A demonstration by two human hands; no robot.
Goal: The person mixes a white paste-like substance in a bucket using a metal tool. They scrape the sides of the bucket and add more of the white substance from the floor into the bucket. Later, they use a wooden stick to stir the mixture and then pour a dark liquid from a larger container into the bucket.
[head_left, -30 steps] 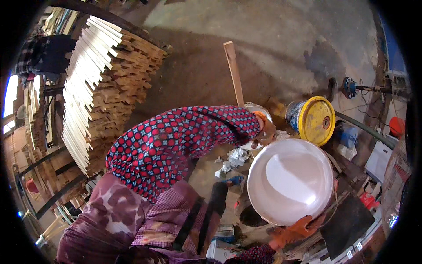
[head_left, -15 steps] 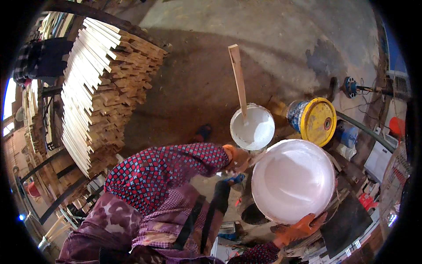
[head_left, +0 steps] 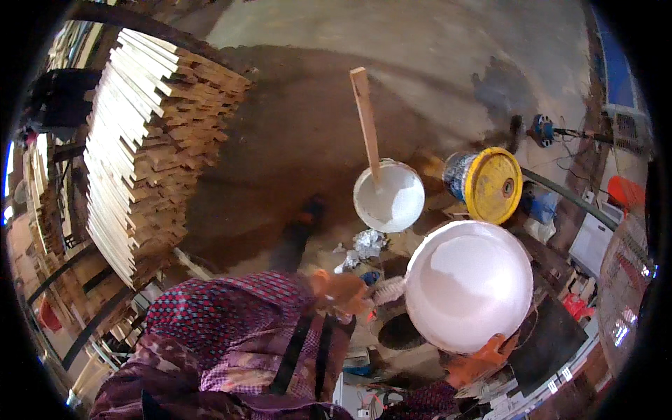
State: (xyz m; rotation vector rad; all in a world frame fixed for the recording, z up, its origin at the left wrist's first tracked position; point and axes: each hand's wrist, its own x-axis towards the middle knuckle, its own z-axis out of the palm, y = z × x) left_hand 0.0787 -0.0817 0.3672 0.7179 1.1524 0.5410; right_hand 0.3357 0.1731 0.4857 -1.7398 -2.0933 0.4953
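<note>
My left hand, in an orange glove, is closed on what looks like a brush with whitish bristles; its handle is hidden. The brush end lies close beside the rim of a large white bucket. White liquid covers the bucket's inside. My right hand, also in an orange glove, grips the bucket's near rim, fingers over the edge. Beyond it stands a smaller white bucket holding white liquid, with a wooden stick leaning out of it.
A bucket with a yellow lid stands right of the small bucket. Crumpled silvery-white material lies on the floor near my left hand. A tall stack of wooden strips rises at left. A mesh guard stands at far right.
My left hand has drawn back toward me and left with the brush, away from the small bucket. My right hand keeps its hold on the large bucket. The view has shifted slightly.
</note>
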